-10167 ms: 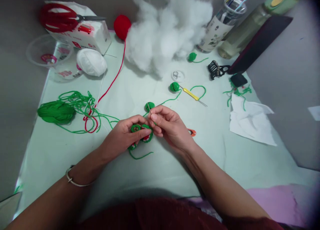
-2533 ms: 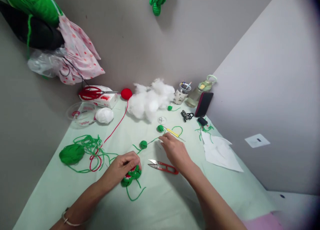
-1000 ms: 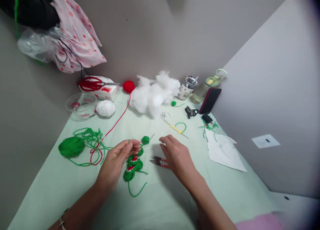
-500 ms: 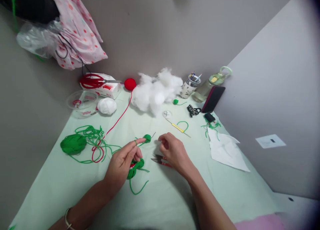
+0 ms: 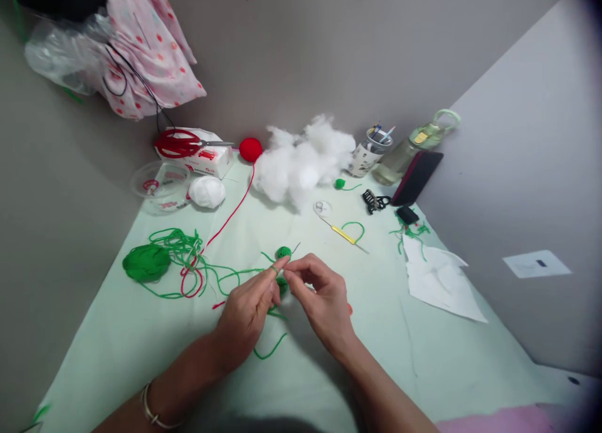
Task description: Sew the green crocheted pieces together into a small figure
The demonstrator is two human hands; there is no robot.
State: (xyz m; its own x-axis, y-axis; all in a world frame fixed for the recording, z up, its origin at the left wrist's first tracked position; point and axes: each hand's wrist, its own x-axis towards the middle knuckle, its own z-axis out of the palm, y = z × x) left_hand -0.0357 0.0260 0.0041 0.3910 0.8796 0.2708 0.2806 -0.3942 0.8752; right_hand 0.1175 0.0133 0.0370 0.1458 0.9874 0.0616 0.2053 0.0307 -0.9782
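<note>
My left hand (image 5: pixel 248 307) has its index finger stretched out with a strand of green yarn (image 5: pixel 274 269) looped round it, the other fingers curled in. Thumb and index finger of my right hand (image 5: pixel 322 295) pinch together right at that fingertip; what lies in the pinch is too small to make out. Just beyond the fingertips sits a small green crocheted ball (image 5: pixel 283 252), a thin dark needle-like piece beside it. A larger green crocheted piece (image 5: pixel 281 285) lies under my hands, mostly hidden. Thread snips are covered by my right hand, only an orange-red handle end (image 5: pixel 350 309) showing.
Green yarn (image 5: pixel 147 262) lies tangled at left. White stuffing (image 5: pixel 301 166), a red yarn ball (image 5: pixel 251 150) and a white one (image 5: pixel 207 192) are at the back. A yellow-handled crochet hook (image 5: pixel 343 234), claw clip (image 5: pixel 375 201), phone (image 5: pixel 417 178) and paper (image 5: pixel 437 276) are right.
My right hand has moved left and up until its fingertips meet my left index finger. The snips, visible before, are now nearly covered. The whole view has shifted slightly.
</note>
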